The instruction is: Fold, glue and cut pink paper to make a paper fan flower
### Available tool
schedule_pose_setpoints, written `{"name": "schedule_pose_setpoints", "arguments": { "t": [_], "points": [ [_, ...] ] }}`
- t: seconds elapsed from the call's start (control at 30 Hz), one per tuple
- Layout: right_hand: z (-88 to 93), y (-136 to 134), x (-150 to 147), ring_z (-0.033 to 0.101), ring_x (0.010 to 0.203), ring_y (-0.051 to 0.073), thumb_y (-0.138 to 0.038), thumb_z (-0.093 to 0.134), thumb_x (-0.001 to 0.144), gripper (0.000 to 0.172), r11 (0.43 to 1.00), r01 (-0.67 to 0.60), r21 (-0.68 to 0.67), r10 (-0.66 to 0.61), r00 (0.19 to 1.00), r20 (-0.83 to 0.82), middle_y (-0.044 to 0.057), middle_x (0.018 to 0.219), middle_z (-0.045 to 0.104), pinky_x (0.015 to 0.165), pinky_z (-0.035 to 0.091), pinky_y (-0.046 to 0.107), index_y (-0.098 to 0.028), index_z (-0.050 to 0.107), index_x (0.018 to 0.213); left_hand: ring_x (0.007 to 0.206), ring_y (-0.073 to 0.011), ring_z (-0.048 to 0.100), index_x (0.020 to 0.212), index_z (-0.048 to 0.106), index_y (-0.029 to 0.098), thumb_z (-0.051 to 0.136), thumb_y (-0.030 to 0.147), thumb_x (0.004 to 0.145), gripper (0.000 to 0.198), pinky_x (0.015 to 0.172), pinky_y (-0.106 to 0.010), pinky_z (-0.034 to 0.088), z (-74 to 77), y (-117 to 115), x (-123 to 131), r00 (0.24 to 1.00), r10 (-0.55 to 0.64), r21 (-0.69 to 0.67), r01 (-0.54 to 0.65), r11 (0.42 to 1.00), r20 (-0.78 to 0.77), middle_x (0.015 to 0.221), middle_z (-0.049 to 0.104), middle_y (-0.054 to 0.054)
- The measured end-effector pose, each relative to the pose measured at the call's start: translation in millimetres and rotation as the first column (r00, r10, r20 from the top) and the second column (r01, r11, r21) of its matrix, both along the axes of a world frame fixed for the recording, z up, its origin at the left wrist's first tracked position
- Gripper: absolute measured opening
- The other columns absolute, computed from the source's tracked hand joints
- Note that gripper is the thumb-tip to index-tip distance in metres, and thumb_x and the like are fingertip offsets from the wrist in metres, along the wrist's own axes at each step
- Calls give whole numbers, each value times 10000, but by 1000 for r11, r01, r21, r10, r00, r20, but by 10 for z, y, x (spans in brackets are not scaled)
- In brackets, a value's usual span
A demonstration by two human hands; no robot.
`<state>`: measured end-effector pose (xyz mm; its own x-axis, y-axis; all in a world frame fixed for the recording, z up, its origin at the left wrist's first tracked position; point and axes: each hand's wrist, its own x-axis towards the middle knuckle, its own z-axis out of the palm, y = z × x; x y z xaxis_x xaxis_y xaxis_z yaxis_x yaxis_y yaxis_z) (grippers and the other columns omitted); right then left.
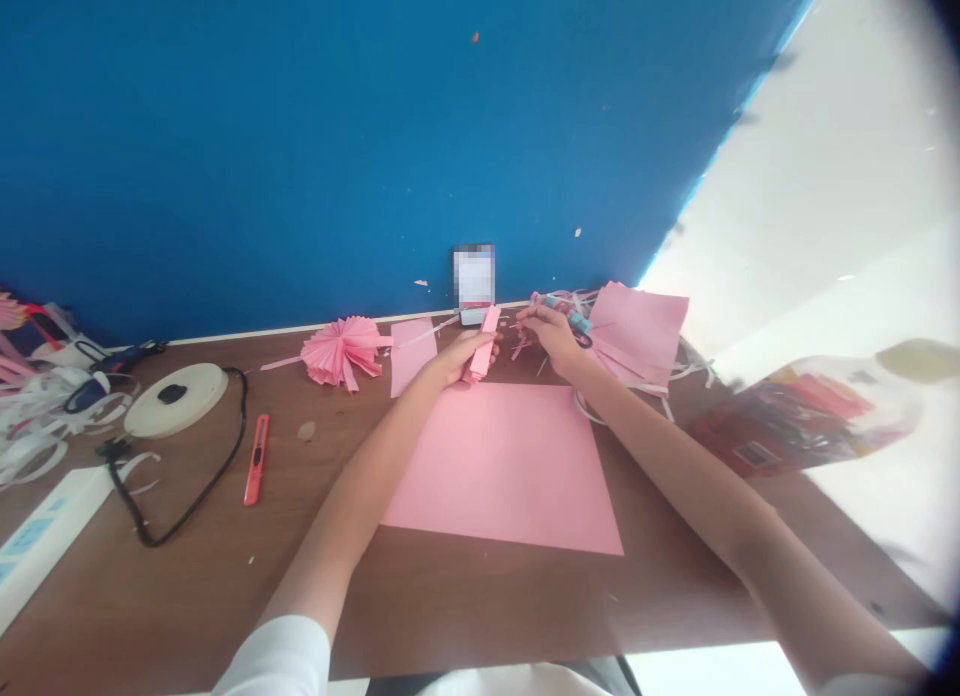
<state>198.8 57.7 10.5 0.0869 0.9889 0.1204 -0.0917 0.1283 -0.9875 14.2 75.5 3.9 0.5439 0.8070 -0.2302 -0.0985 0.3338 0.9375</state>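
Note:
My left hand (461, 357) is closed around a folded pink paper strip (484, 344), held upright at the far side of the brown table (465, 596). My right hand (550, 333) reaches just beyond it, its fingers curled over small pink scraps and scissors with teal handles (574, 321); what it grips I cannot make out. A large flat pink sheet (510, 466) lies below both hands. A pink paper fan flower (341, 351) rests left of my left hand, beside a smaller pink piece (412, 356).
More pink sheets (641, 331) are stacked at the right. A red utility knife (256, 460), a round white tape roll (175, 398), a black cable (199, 496) and a white power strip (45, 536) lie left. A clear packet (802, 416) lies right. A blue wall (337, 146) stands behind.

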Motion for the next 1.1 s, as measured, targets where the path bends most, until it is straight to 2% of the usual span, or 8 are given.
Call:
{"name": "schedule_pose_setpoints", "arguments": {
  "t": [0.13, 0.3, 0.4, 0.5, 0.7, 0.8, 0.97, 1.1],
  "points": [
    [-1, 9, -2, 547, 559, 99, -189, 533, 673, 94, 997, 69, -30, -69, 998, -3, 7, 682, 593, 485, 397, 208, -168, 598, 737, 615, -141, 603, 1023, 541, 143, 603, 314, 777, 306, 521, -236, 462, 106, 0, -68, 946, 11, 144, 37, 989, -324, 779, 637, -68],
    [5, -16, -7, 543, 558, 94, -199, 521, 673, 121, 998, 57, -31, -57, 998, 20, 6, 699, 595, 452, 356, 190, -174, 606, 755, 721, -174, 631, 1289, 355, 193, 620, 286, 752, 606, 636, -256, 470, 234, -64, -76, 749, 219, 415, 81, 906, -625, 912, 659, -81],
    [12, -28, -13, 542, 556, 93, -203, 515, 667, 141, 998, 58, -36, -57, 998, 34, 6, 702, 597, 447, 352, 187, -175, 611, 767, 687, -166, 625, 1299, 271, 141, 540, 269, 809, 574, 618, -259, 465, 252, -107, -10, 731, 188, 373, 97, 923, -656, 873, 663, -87],
    [17, -30, -16, 539, 556, 92, -202, 507, 667, 151, 998, 60, -37, -58, 997, 42, 6, 699, 601, 447, 349, 185, -176, 611, 774, 680, -152, 613, 1203, 371, 145, 484, 261, 839, 398, 589, -248, 452, 236, -112, 37, 726, 211, 387, 82, 918, -655, 896, 653, -88],
    [23, -41, -18, 535, 559, 89, -201, 522, 666, 129, 998, 47, -48, -45, 998, 43, 8, 710, 611, 445, 347, 184, -173, 606, 759, 692, -177, 562, 700, 600, 169, 520, 263, 784, 150, 616, -264, 384, 143, -38, -6, 538, 417, 597, 214, 773, -733, 714, 612, -50],
    [27, -44, -14, 534, 547, 88, -205, 525, 671, 130, 998, 46, -42, -45, 999, 30, 9, 705, 608, 438, 352, 183, -173, 610, 763, 719, -190, 547, 633, 587, 169, 530, 228, 764, 154, 650, -268, 369, 62, 9, -37, 555, 467, 652, 191, 734, -688, 684, 593, -60],
    [17, -24, -1, 540, 540, 92, -262, 520, 719, 176, 998, 48, -28, -48, 999, 10, 30, 761, 651, 429, 369, 188, -175, 630, 825, 922, -215, 520, 834, 585, 172, 593, 164, 722, 113, 781, -270, 373, 31, 44, -95, 635, 547, 738, 53, 673, -545, 921, 595, -87],
    [-38, -7, -7, 560, 550, 93, -265, 523, 729, 197, 998, 44, -33, -43, 999, 28, 42, 825, 671, 423, 380, 184, -175, 635, 864, 1043, -244, 477, 943, 592, 202, 616, 98, 686, 278, 880, -299, 352, 121, 13, -118, 694, 462, 731, 136, 669, -552, 1029, 563, -86]
  ]
}}
